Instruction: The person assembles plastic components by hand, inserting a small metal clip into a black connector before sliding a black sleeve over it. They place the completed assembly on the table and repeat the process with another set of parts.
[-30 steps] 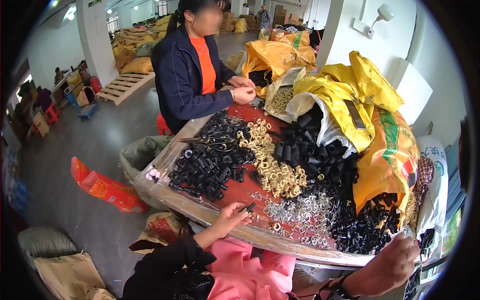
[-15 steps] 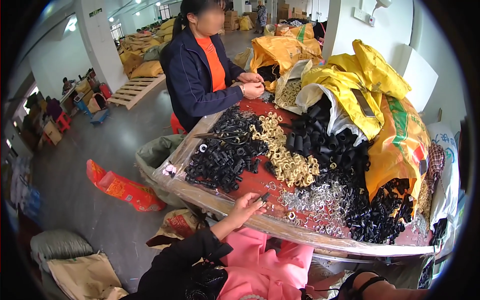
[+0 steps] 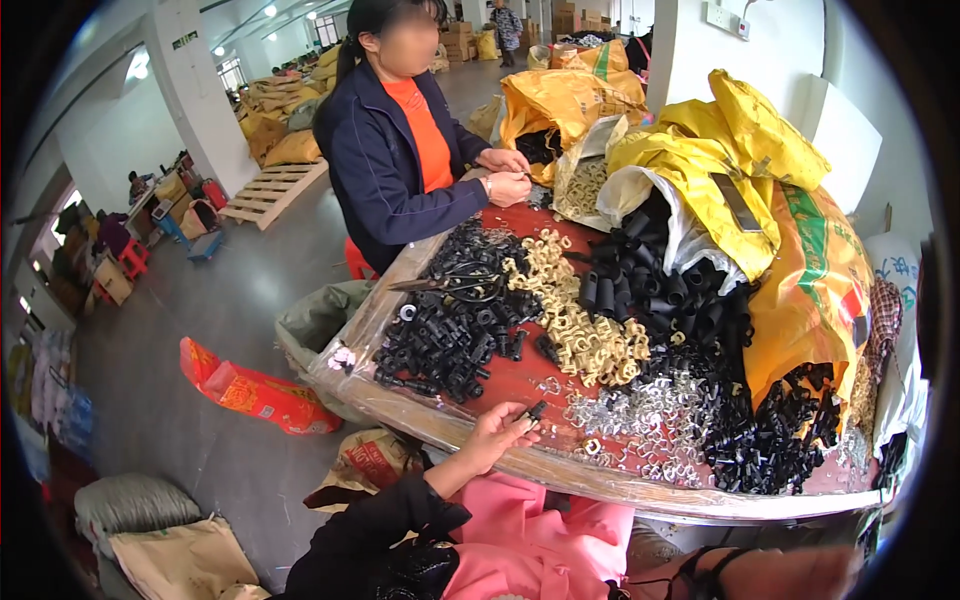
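Observation:
My left hand [image 3: 497, 438] is over the table's near edge, fingers closed on a small black plastic part [image 3: 535, 411]. A little of the part sticks out past the fingertips; the rest is hidden. My right hand [image 3: 800, 572] is low at the right, below the table edge and smeared by motion, so its fingers cannot be made out. Just beyond the left hand lie a heap of black plastic fittings [image 3: 450, 345], a strip of beige clip-shaped pieces [image 3: 590, 330] and loose silvery metal clips [image 3: 650, 415]. Scissors [image 3: 440, 284] with dark handles rest on the black fittings.
Across the red table [image 3: 510, 375], a co-worker in a dark jacket [image 3: 385, 170] handles something small. Black tubes [image 3: 650, 280] spill from a yellow sack [image 3: 690, 170]. An orange sack [image 3: 815, 270] stands over small black pieces [image 3: 775, 435]. A red bag [image 3: 260, 390] lies at the left.
My right hand has swung further into view at the lower right and is now blurred. My left hand keeps its grip on the black part; the view has shifted slightly.

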### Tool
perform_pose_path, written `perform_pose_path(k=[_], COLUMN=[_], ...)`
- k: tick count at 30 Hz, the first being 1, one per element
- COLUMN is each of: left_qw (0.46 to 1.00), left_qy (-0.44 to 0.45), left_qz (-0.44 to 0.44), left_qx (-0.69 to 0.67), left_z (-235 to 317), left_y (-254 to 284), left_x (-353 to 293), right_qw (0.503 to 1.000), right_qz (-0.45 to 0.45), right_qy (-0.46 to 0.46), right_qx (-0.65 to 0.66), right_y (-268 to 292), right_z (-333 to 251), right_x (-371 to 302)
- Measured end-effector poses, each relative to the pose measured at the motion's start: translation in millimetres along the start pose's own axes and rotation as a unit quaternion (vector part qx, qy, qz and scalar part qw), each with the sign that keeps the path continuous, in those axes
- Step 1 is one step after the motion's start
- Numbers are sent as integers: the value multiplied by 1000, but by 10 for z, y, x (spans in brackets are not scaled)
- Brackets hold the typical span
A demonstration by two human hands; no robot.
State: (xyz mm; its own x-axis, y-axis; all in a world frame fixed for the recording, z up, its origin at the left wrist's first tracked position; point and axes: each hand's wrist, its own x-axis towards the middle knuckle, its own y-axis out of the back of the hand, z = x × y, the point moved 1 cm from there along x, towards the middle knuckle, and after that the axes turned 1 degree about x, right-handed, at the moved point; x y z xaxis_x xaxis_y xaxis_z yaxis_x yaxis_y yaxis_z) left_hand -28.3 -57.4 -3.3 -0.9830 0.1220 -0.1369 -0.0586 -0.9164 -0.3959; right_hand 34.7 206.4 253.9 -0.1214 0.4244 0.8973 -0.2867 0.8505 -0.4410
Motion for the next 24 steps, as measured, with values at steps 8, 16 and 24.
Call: perform_pose_path(k=[8, 16, 24], left_qw=[1000, 1000, 1000], left_qy=[-18, -16, -24], left_qz=[5, -4, 11], left_qx=[-18, -23, -14], left_z=[-22, -25, -34], left_y=[18, 10, -44], left_x=[-5, 61, 48], right_qw=[925, 788, 758], right_qz=[61, 107, 185], right_qy=[-374, -596, -616], right_qx=[-7, 114, 105], right_y=[73, 177, 388], right_z=[372, 598, 620], right_x=[-271, -501, -644])
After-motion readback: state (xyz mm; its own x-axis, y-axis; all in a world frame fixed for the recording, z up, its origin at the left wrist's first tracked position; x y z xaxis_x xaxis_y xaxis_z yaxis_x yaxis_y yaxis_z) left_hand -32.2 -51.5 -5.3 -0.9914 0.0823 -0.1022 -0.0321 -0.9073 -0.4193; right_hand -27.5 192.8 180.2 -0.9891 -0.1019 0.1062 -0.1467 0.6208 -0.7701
